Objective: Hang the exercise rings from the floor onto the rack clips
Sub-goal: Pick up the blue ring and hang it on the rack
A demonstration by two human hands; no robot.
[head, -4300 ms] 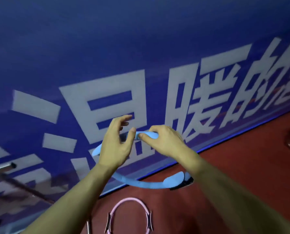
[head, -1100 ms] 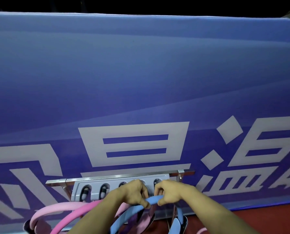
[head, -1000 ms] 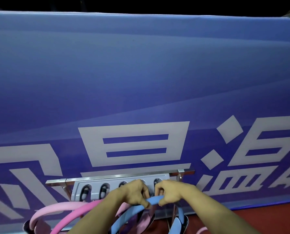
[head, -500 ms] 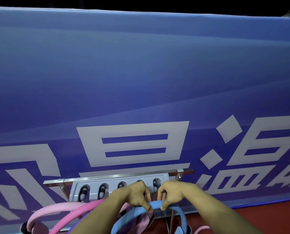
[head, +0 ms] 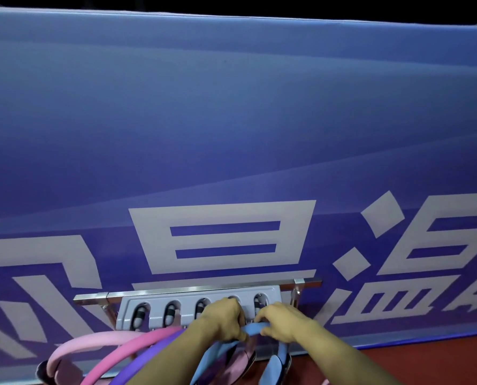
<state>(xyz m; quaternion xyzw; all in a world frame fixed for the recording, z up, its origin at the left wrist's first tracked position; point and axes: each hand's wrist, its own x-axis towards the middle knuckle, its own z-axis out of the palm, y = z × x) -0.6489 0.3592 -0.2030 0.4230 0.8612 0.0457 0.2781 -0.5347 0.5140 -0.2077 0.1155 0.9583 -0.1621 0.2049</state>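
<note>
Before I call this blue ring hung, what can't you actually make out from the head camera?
- Fourth clip: covered by the left hand; ring seating unseen.
- Blue ring: top arc hidden between left hand and right hand.
- Pink ring, purple ring: lower parts cut off by the bottom edge.

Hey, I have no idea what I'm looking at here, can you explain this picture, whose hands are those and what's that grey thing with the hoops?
A head-worn camera looks down at the wearer's own two hands. The left hand and right hand both grip a blue ring, holding it up to a grey rack with a row of clips, fixed on a metal bar before a blue banner. A pink ring, a darker pink one and a purple ring sit at the rack. The floor is red.
</note>
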